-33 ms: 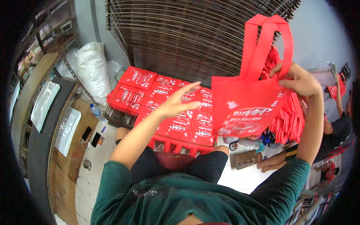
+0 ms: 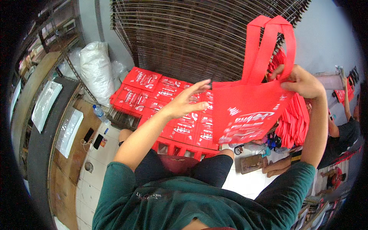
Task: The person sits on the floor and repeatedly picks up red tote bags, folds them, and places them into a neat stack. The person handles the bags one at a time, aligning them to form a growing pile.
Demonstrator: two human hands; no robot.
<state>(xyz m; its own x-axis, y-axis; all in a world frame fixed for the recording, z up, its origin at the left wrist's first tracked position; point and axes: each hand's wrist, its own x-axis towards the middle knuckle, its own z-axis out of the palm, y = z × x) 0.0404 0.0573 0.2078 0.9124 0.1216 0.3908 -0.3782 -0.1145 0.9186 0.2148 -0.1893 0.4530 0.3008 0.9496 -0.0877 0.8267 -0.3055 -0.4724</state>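
Observation:
A red tote bag (image 2: 245, 111) with white print and two looped handles hangs upright in front of me. My right hand (image 2: 301, 81) grips its upper right corner, fingers and thumb closed on the cloth. My left hand (image 2: 188, 102) is held out near the bag's left edge, thumb and fingers apart, with nothing in it. Whether its fingertips touch the bag I cannot tell. Below and behind the left hand, printed red bags (image 2: 163, 92) lie flat in overlapping rows on a low rack. A heap of red bags (image 2: 293, 124) is partly hidden behind the held bag and right arm.
A tall stack of dark wire racks (image 2: 184, 42) stands at the back. To the left are a white sack (image 2: 95, 73), a water bottle (image 2: 100, 114), phones (image 2: 97, 141) and a shelf with white packets (image 2: 46, 105). At right a co-worker's legs (image 2: 285, 163) extend beside a wooden board (image 2: 251, 163).
The bag and my right hand have shifted slightly left and down, bringing the bag's edge closer to my left hand. The left hand stays spread.

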